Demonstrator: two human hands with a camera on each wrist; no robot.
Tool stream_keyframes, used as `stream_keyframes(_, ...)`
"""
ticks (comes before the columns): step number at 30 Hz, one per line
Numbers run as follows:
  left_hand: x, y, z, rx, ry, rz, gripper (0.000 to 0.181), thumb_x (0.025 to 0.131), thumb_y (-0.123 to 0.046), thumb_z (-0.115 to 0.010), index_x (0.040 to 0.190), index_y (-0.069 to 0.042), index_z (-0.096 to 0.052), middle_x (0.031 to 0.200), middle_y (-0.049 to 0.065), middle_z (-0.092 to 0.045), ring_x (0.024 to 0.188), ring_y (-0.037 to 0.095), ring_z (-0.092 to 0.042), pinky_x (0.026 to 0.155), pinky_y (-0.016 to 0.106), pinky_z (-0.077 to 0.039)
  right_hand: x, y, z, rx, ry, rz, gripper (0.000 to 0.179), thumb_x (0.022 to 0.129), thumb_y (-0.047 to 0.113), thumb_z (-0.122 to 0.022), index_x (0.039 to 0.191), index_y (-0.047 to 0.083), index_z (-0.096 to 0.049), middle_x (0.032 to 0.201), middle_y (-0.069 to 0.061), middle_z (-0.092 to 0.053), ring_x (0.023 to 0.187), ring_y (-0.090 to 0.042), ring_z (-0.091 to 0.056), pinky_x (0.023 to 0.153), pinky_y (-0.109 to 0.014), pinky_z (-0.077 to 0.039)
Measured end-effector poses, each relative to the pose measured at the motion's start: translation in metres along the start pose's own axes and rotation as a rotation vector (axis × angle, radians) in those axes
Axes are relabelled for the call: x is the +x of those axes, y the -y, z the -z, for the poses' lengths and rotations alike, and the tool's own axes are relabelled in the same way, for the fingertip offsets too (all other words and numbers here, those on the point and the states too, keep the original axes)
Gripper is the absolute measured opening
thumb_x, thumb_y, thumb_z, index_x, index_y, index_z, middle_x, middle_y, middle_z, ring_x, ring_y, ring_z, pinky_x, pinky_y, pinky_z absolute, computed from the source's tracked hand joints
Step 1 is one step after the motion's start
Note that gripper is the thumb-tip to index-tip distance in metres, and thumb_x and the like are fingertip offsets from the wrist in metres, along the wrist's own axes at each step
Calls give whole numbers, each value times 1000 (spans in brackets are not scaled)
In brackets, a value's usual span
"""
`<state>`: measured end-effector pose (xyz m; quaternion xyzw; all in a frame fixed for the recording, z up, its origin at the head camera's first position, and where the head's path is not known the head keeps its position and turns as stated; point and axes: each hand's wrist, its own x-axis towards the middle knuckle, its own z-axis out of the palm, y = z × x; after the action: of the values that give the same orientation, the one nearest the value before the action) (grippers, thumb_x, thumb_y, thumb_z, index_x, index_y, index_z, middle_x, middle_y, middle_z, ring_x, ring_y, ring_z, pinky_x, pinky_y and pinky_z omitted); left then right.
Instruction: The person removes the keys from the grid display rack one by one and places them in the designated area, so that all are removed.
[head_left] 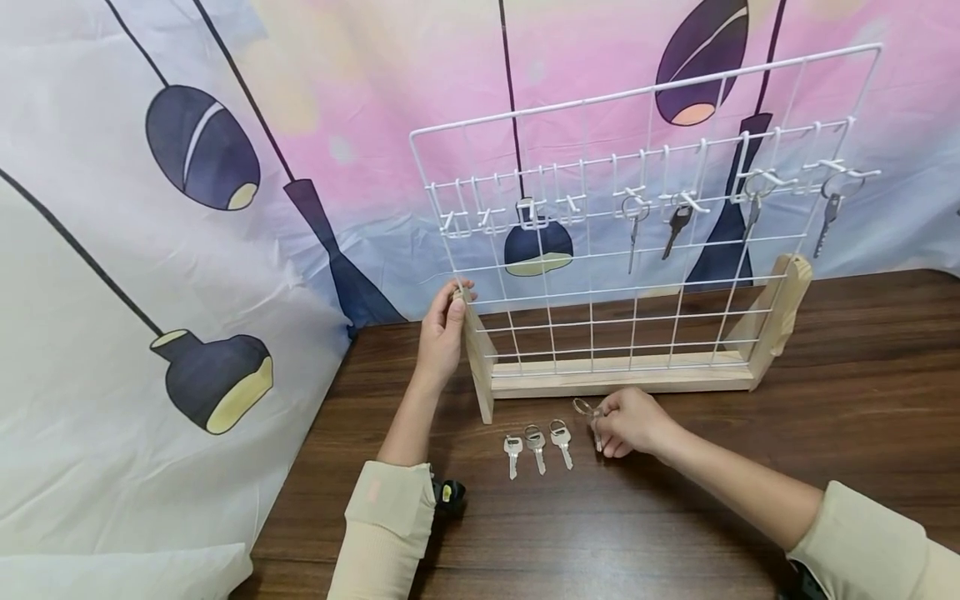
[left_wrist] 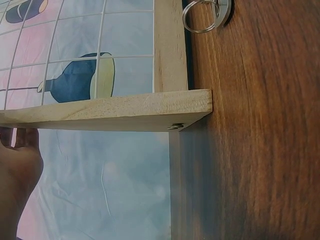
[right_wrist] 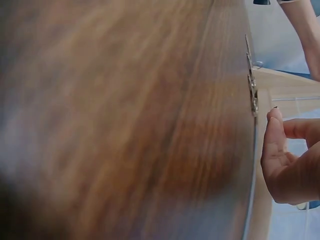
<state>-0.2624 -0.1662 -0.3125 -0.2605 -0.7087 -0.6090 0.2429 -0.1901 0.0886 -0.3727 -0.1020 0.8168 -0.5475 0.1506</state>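
Note:
A white wire grid rack on a wooden stand is upright on the table. My left hand holds the top of the stand's left side post, thumb on the near face. In front of the base, my right hand pinches a silver key close over the tabletop, its ring sticking out beyond the fingers; the fingers hide part of the key. To its left, three silver keys with rings lie in a row: a left key, a middle key and a right key.
Several keys, among them a dark key, hang from white hooks on the grid's right half. Hooks on the left half, such as one hook, carry no key. Behind the brown table hangs a printed cloth.

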Motion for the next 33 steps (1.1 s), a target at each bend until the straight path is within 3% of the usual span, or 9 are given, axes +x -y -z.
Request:
stream_keyframes(17,2,-4,0,16,-6,10,29,99,-3,-37,123,12,-45,122,30,-49,111,35,-50,92,29,-37,8,-10,-9,47,27,-49,7,80,-3,-54,78,-7,-59,54,-7,-58,45,-11,-57,46,-26,-50)
stream_keyframes(33,0,-2,-1,7,-7,9,29,99,-4,-37,122,12,-45,121,32,-48,111,37,-49,91,28,-37,5,-7,-16,-58,-34,-71,9,80,-1,-61,72,-2,-58,52,-7,-59,42,-13,-57,45,-28,-50)
